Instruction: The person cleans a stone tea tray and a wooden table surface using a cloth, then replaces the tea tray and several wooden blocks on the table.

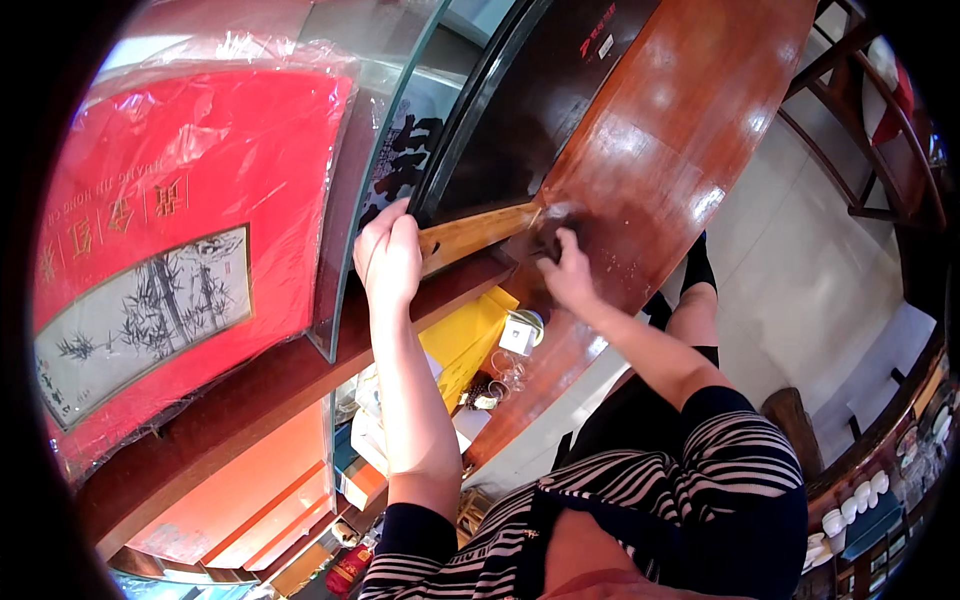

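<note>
My left hand [388, 251] is closed at the left end of a long wooden board [480, 229], beside the glass panel [375, 157]; what its fingers grip is partly hidden. Over the glossy reddish-brown wooden counter [652, 142], near the board's right end, is my right hand [568, 268]. Its thumb and forefinger stand a little apart, by a dark blurred thing that I cannot make out. A large dark flat panel [525, 105] with red print and a small white label lies just beyond the board.
A red plastic-wrapped box [202, 135] with a bamboo picture stands on the left. Below the board are a yellow box or bag [469, 341], a white box [517, 335] and clear glasses [508, 369]. A wooden chair [862, 112] stands at upper right, with white cups [855, 506] on a lower-right shelf.
</note>
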The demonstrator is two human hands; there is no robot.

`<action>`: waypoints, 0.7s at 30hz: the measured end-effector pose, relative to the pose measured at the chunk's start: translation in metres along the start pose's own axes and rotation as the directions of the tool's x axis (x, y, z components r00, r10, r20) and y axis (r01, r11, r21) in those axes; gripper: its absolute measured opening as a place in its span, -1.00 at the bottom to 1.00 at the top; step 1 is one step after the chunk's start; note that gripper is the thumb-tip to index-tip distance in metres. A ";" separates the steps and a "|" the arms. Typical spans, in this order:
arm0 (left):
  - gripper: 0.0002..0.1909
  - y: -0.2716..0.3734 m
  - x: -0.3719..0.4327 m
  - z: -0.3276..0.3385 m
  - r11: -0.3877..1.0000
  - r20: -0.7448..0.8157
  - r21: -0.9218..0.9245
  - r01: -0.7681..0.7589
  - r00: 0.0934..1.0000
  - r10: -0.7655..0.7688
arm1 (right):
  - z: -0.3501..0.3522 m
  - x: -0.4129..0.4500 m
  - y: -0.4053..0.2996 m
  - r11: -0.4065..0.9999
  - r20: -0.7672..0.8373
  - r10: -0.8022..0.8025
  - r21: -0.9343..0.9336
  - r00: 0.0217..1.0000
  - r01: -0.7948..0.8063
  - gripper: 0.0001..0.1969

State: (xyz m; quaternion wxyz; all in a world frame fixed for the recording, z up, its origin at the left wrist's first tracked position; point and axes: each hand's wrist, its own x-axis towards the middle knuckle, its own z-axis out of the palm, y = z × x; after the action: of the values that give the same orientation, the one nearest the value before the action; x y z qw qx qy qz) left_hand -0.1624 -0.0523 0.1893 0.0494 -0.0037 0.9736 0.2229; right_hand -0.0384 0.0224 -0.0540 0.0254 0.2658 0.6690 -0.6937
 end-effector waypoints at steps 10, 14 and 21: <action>-0.61 0.031 0.005 0.015 0.996 0.027 -0.016 -0.088 0.996 0.089 | 0.105 0.094 0.012 -0.237 0.259 0.720 0.964 0.644 -0.122 -0.66; -0.60 0.008 -0.001 0.008 0.996 -0.063 0.015 -0.083 0.994 0.084 | 0.126 0.056 -0.016 -0.232 0.237 0.651 0.967 0.721 -0.109 -0.70; -0.60 0.009 0.002 0.008 0.998 -0.053 -0.029 -0.052 0.997 0.051 | 0.087 -0.064 -0.185 0.074 0.323 0.351 0.926 0.879 -0.370 -0.87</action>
State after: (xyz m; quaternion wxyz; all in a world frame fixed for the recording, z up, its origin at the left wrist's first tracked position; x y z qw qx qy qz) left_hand -0.1636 -0.0413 0.1861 0.0181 0.0149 0.9708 0.2388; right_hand -0.0852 -0.0613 0.1377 0.0257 0.3703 -0.0155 -0.9284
